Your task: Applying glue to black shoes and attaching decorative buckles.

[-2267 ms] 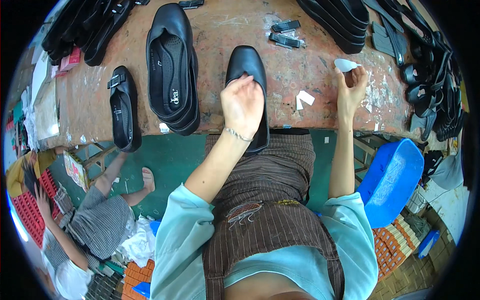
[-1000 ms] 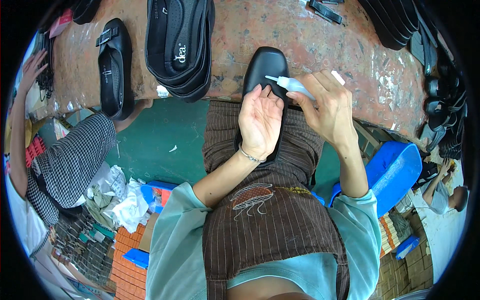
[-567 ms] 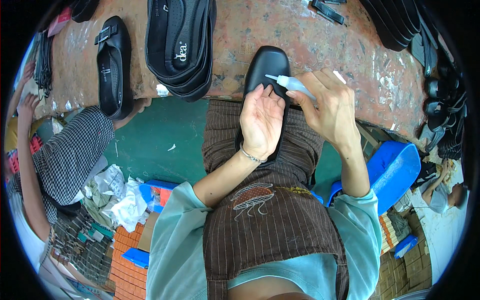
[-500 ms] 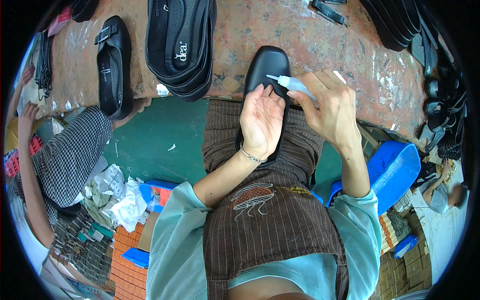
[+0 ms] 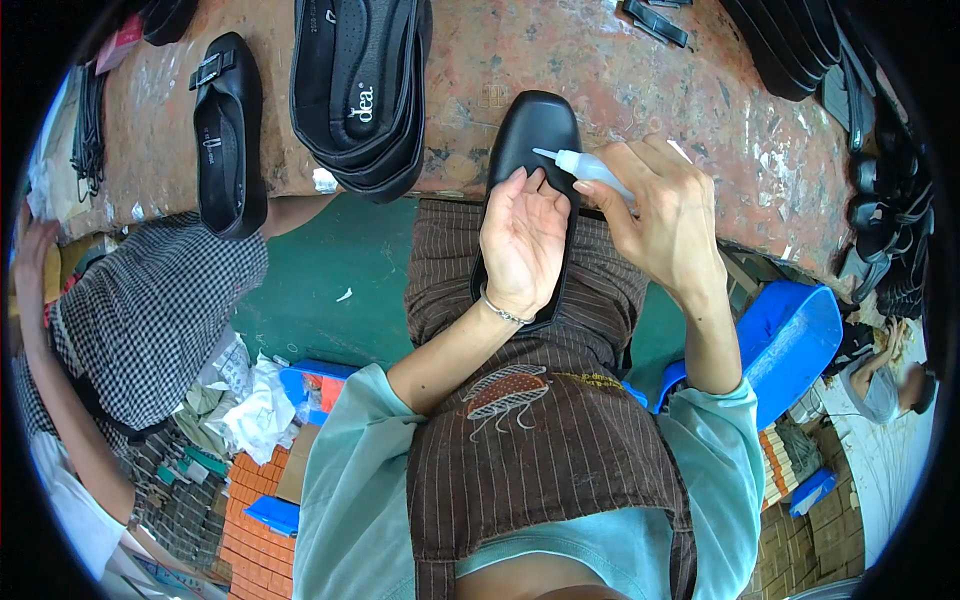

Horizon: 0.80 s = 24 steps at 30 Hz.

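A plain black shoe (image 5: 537, 125) with a squared toe lies over the table's near edge, toe pointing away from me and heel end toward my lap. My left hand (image 5: 525, 240), palm up and fingers curled, grips it at its opening; the fingertips are partly hidden. In my right hand (image 5: 660, 205) is a small whitish squeeze bottle (image 5: 592, 170), tilted so its thin nozzle points left. The nozzle tip is over the shoe's upper, just above my left fingertips; whether it touches the leather I cannot tell.
Nested black shoes (image 5: 365, 150) and a single buckled shoe (image 5: 230, 140) are to the left on the worn table (image 5: 640, 110). Black straps (image 5: 655, 22) lie at the far side, more shoe parts (image 5: 790, 45) at right. A blue bin (image 5: 790, 345) stands below. Another person's checked garment (image 5: 160, 300) is at left.
My hands, the bottle and the shoe have hardly moved. At left, the other person has shifted, with the checked garment now farther right and the arm moved.
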{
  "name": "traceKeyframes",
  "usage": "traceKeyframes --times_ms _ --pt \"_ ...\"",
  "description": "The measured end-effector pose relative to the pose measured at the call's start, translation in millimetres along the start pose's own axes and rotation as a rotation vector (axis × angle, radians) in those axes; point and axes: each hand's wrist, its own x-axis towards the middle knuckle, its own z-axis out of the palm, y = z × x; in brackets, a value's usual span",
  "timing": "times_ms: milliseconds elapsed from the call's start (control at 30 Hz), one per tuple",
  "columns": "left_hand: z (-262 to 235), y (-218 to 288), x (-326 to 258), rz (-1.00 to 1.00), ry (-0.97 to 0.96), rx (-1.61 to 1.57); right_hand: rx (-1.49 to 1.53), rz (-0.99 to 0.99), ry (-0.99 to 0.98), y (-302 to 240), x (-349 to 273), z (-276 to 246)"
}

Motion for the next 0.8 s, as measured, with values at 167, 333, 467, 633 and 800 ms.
traceKeyframes --times_ms 167,333,467,633,800 --pt "-0.1 0.3 0.1 -0.002 -0.008 0.003 0.001 -0.024 0.014 -0.9 2.5 2.0" --pt "-2.3 0.2 -0.9 -0.017 -0.024 0.007 -0.014 -0.023 0.004 -1.5 1.9 -1.1" --pt "1.4 1.7 -1.1 -0.024 -0.015 0.004 -0.030 -0.011 -0.009 0.2 -1.8 -4.6" --pt "-1.1 1.4 -0.6 -0.012 -0.030 0.009 -0.001 0.052 -0.033 1.7 -6.3 -7.1" --pt "-2.0 1.6 0.7 -0.025 -0.036 -0.052 0.090 0.090 -0.007 15.4 -9.4 -3.8"
